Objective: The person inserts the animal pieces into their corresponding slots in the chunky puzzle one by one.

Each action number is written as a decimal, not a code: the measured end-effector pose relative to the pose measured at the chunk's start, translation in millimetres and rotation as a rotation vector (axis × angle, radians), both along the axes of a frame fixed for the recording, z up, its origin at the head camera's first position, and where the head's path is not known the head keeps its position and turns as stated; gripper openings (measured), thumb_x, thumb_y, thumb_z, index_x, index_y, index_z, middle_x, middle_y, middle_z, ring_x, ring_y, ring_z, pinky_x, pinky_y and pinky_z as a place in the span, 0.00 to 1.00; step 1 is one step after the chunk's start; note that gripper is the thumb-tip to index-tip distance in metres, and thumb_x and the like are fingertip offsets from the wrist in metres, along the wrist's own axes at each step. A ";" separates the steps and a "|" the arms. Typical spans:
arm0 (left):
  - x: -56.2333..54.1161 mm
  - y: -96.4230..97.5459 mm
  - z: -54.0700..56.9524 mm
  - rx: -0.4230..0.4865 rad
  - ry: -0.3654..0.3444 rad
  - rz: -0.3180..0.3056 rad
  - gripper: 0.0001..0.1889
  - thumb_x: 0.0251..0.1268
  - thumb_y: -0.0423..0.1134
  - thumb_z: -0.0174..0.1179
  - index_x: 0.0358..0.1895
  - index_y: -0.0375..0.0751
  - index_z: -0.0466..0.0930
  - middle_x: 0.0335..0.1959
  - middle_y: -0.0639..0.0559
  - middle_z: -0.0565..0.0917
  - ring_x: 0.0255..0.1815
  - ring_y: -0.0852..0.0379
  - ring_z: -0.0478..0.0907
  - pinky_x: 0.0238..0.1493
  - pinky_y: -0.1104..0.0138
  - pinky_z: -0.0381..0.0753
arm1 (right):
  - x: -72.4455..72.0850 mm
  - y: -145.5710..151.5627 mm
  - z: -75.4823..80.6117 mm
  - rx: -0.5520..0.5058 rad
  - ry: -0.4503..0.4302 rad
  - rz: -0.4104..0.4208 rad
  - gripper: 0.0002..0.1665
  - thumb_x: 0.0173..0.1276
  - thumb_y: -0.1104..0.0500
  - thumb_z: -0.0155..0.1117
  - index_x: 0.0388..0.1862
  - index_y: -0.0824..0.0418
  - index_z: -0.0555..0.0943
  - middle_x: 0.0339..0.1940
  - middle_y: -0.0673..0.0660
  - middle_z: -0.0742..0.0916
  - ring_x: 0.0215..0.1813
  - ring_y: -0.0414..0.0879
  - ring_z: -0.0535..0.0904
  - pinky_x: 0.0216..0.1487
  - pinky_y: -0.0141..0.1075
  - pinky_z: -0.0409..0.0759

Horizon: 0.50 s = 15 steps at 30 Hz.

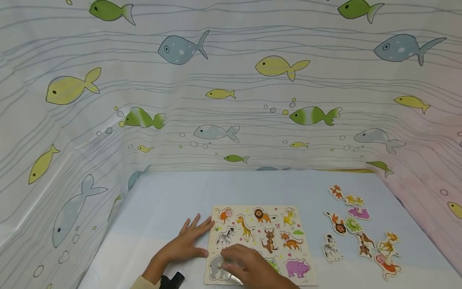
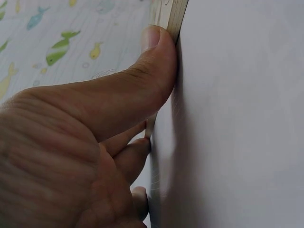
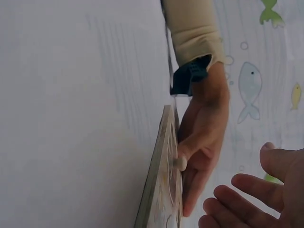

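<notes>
R hand (image 1: 252,265) closest in, coming up from the bottom edge, fingers loosely bent, apart from the thumb, nothing gripped; R wrist view has the fingers spread, clear of the knob (image 3: 180,163). Next, bottom L: pale sleeve (image 1: 142,283) w/ a dark wrist strap (image 1: 172,281), leading up to L hand (image 1: 185,245), fingers fanned out, thumb and fingertips against the L edge of the puzzle board (image 1: 249,208), bracing rather than clamping; L wrist view confirms the thumb on that edge. Hands are apart from each other.

Board's lying flat on the desk (image 1: 173,192), approx. centre. Grey elephant piece (image 1: 215,273) sits in its spot, bottom L corner, knob up, just beside R fingertips. Same row: green animal part-hidden by R hand, then purple hippo pic. Mid board: zebra, giraffe, kangaroo, tiger pics; far row: monkey, lion, goat.

Off to the R, nine loose pieces on the desk: nearest, monkey piece (image 1: 387,265) by giraffe piece (image 1: 388,243); zebra piece (image 1: 331,251) to their L, brown piece (image 1: 365,245) b/w. Further: lion piece (image 1: 338,224), green piece (image 1: 353,224), hippo piece (image 1: 359,213), then yellow piece (image 1: 353,200) and orange piece (image 1: 336,192).

Beyond: fish-print cloth (image 1: 249,120), hung at back and sides, pinkish far R.
</notes>
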<state>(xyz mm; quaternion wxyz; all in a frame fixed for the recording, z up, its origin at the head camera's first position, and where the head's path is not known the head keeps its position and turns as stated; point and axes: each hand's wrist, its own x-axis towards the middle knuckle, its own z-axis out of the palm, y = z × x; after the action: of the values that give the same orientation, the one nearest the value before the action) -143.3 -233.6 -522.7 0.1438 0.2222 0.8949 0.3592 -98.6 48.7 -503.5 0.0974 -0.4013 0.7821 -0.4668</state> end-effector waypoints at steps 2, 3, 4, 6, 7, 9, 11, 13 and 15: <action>0.5 -0.3 0.3 0.000 -0.001 -0.001 0.51 0.49 0.56 0.71 0.78 0.46 0.60 0.81 0.44 0.55 0.82 0.31 0.33 0.75 0.34 0.22 | 0.2 8.9 1.4 -0.009 -0.010 -0.013 0.25 0.79 0.48 0.51 0.66 0.61 0.77 0.62 0.55 0.83 0.64 0.45 0.80 0.59 0.37 0.83; 0.7 -0.5 0.3 -0.002 0.001 -0.003 0.51 0.49 0.56 0.71 0.78 0.45 0.60 0.81 0.43 0.56 0.82 0.31 0.33 0.75 0.34 0.22 | 0.6 13.5 2.1 -0.012 -0.008 -0.021 0.25 0.79 0.49 0.51 0.66 0.61 0.77 0.62 0.56 0.83 0.64 0.46 0.80 0.59 0.37 0.83; 0.9 -0.7 0.6 -0.002 -0.003 -0.003 0.51 0.49 0.56 0.71 0.77 0.45 0.60 0.81 0.43 0.56 0.82 0.31 0.33 0.75 0.34 0.22 | 0.8 17.9 3.1 -0.013 0.003 -0.033 0.24 0.79 0.49 0.52 0.66 0.61 0.77 0.62 0.57 0.83 0.64 0.48 0.80 0.60 0.38 0.83; 1.7 -1.0 2.3 -0.009 -0.004 -0.002 0.51 0.49 0.55 0.71 0.77 0.45 0.60 0.80 0.43 0.56 0.82 0.31 0.33 0.75 0.34 0.22 | 1.1 27.7 5.7 0.001 0.026 -0.066 0.24 0.79 0.49 0.52 0.66 0.60 0.77 0.63 0.55 0.83 0.65 0.49 0.79 0.61 0.38 0.83; 2.0 -1.2 2.9 -0.010 -0.004 0.000 0.51 0.49 0.55 0.71 0.77 0.45 0.60 0.81 0.43 0.56 0.82 0.31 0.33 0.75 0.34 0.22 | 1.1 32.9 6.7 0.001 0.050 -0.083 0.23 0.79 0.50 0.53 0.65 0.60 0.77 0.63 0.55 0.83 0.64 0.50 0.80 0.61 0.38 0.83; 2.0 -1.3 3.6 -0.010 -0.002 0.002 0.51 0.49 0.54 0.72 0.77 0.44 0.60 0.81 0.43 0.55 0.82 0.31 0.33 0.75 0.35 0.22 | 1.1 45.5 10.9 0.012 0.067 -0.126 0.22 0.78 0.51 0.54 0.66 0.58 0.77 0.63 0.55 0.83 0.65 0.51 0.79 0.61 0.41 0.82; 1.7 -0.9 3.7 -0.005 -0.001 0.002 0.51 0.49 0.54 0.72 0.77 0.44 0.60 0.81 0.43 0.55 0.82 0.31 0.33 0.75 0.35 0.22 | 0.8 60.4 14.3 0.033 0.117 -0.183 0.21 0.77 0.53 0.56 0.65 0.54 0.78 0.62 0.53 0.84 0.65 0.52 0.79 0.60 0.40 0.83; 1.1 -0.3 2.4 0.003 -0.003 0.001 0.51 0.49 0.54 0.72 0.78 0.44 0.60 0.81 0.43 0.55 0.82 0.31 0.33 0.75 0.35 0.22 | 0.4 76.0 18.1 0.032 0.165 -0.235 0.20 0.75 0.55 0.59 0.65 0.52 0.78 0.61 0.54 0.84 0.63 0.52 0.80 0.58 0.40 0.85; 0.6 0.1 1.5 0.004 -0.003 0.000 0.51 0.49 0.54 0.72 0.78 0.44 0.60 0.80 0.43 0.55 0.82 0.31 0.33 0.75 0.35 0.22 | 0.2 91.5 22.7 0.050 0.202 -0.303 0.21 0.74 0.57 0.61 0.64 0.48 0.78 0.60 0.52 0.85 0.62 0.49 0.81 0.56 0.40 0.86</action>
<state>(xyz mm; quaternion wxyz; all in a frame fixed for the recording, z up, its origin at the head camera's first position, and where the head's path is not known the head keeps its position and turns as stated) -142.7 -233.5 -521.2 0.1447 0.2222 0.8939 0.3615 -98.5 140.2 -480.8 -0.0431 -0.3214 0.8506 -0.4139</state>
